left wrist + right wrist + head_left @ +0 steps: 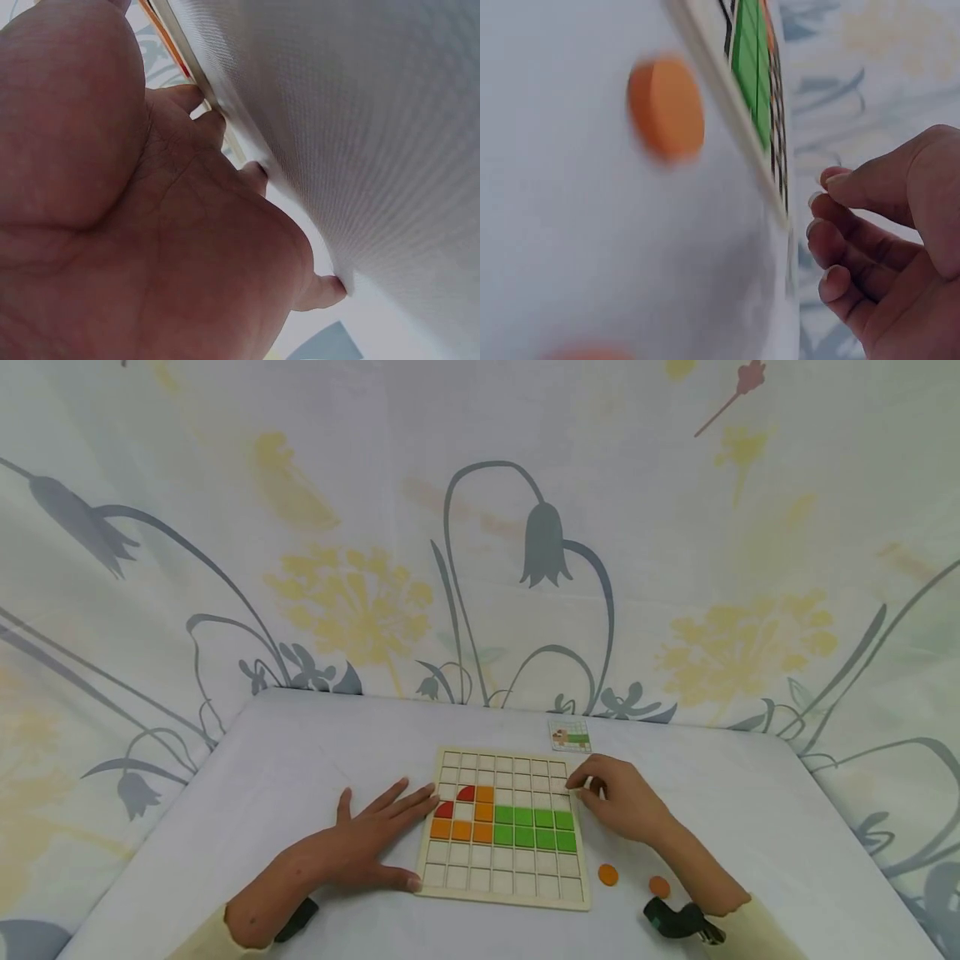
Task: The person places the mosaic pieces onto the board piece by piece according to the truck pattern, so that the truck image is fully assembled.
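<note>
A pale wooden grid board (504, 882) lies on the white table, with orange square tiles (461, 832), green square tiles (533, 827) and two red rounded tiles (466, 793) set in its cells. My left hand (367, 846) rests with spread, straight fingers at the board's left edge, the thumb by the lower left corner. Beside the upper right edge hovers my right hand (621, 797), its fingers loosely bent and the thumb close to the index fingertip. No piece shows between those fingertips (832, 176) in the right wrist view.
Two orange discs (608, 874) (659, 886) lie on the table right of the board, below my right hand. A small picture card (570, 737) with a gridded drawing lies behind the board's upper right corner. A flower-patterned cloth (495, 593) hangs along the table's back.
</note>
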The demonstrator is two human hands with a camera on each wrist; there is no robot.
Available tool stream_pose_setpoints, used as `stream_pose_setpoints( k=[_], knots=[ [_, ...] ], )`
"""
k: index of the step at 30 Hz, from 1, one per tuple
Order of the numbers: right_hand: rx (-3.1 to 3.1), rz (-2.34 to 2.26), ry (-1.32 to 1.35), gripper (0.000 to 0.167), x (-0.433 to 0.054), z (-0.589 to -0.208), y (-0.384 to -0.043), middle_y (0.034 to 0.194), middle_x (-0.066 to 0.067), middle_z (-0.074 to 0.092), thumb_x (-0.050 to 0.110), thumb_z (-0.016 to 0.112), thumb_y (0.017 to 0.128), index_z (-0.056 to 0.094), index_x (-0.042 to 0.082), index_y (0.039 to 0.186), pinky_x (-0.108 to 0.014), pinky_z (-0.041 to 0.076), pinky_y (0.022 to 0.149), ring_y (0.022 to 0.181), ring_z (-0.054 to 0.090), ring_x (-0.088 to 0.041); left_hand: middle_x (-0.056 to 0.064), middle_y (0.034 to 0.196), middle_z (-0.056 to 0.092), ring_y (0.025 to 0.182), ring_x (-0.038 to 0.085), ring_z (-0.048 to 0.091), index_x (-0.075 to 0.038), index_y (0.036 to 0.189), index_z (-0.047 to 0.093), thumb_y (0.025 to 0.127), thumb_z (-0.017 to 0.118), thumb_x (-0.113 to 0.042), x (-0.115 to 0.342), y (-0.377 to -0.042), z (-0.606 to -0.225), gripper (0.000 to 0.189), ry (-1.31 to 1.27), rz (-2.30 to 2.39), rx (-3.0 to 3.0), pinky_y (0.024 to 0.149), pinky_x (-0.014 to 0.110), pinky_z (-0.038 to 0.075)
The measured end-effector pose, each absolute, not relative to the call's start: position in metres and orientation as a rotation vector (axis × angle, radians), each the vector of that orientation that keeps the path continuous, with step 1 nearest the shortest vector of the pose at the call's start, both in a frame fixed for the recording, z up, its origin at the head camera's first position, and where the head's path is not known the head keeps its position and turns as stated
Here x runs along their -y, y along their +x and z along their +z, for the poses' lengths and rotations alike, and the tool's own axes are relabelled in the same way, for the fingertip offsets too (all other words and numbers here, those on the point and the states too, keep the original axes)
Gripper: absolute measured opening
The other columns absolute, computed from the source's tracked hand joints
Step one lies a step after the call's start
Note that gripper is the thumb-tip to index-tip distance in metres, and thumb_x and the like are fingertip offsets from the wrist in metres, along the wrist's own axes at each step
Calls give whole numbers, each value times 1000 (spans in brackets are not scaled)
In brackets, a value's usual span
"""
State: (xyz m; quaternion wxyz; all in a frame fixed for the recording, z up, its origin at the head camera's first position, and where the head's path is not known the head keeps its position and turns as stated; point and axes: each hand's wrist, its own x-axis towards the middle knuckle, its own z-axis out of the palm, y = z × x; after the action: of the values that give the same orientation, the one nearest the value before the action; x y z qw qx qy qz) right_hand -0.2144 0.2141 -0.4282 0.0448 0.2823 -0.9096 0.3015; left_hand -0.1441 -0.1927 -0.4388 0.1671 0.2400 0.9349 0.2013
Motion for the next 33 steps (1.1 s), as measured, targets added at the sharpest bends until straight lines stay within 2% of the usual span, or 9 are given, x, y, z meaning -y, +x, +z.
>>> stream_pose_setpoints(
  k=[7,10,13,16,20,33],
  knots=[
    [2817,864,620,18,-280,-432,-213,94,0,71,-5,71,94,78,11,99,-26,50,65,77,57,-8,-14,178,13,166,27,1,-37,170,23,85,77,-68,193,-144,-439,106,688,570,-2663,109,89,-9],
    [2823,874,597,16,-300,-437,-210,95,-2,71,-3,73,94,78,11,101,-25,50,64,76,58,-6,-14,178,13,166,27,1,-37,170,24,85,77,-69,193,-144,-439,105,692,579,-2659,109,89,-9],
    [2818,901,632,18,-314,-445,-209,97,3,71,-2,77,92,77,13,102,-24,51,65,76,58,-3,-15,178,13,166,26,1,-38,170,24,85,76,-69,192,-144,-440,105,701,580,-2656,109,89,-8],
    [2803,942,684,20,-321,-450,-209,97,6,70,0,80,90,77,15,103,-24,50,65,75,57,-3,-15,178,13,166,27,1,-38,170,24,85,76,-69,192,-144,-440,104,704,583,-2654,109,89,-8],
    [2794,975,729,19,-324,-454,-210,95,2,71,1,80,91,76,16,103,-24,49,64,75,55,-4,-15,178,13,166,27,1,-38,170,24,85,76,-69,192,-145,-440,105,703,579,-2658,109,89,-8],
    [2887,986,674,14,-322,-451,-212,92,0,69,3,78,95,75,13,104,-24,49,67,76,55,-5,-17,178,12,166,25,0,-39,170,23,84,75,-71,193,-145,-442,105,691,573,-2667,109,88,-8]
  ],
)
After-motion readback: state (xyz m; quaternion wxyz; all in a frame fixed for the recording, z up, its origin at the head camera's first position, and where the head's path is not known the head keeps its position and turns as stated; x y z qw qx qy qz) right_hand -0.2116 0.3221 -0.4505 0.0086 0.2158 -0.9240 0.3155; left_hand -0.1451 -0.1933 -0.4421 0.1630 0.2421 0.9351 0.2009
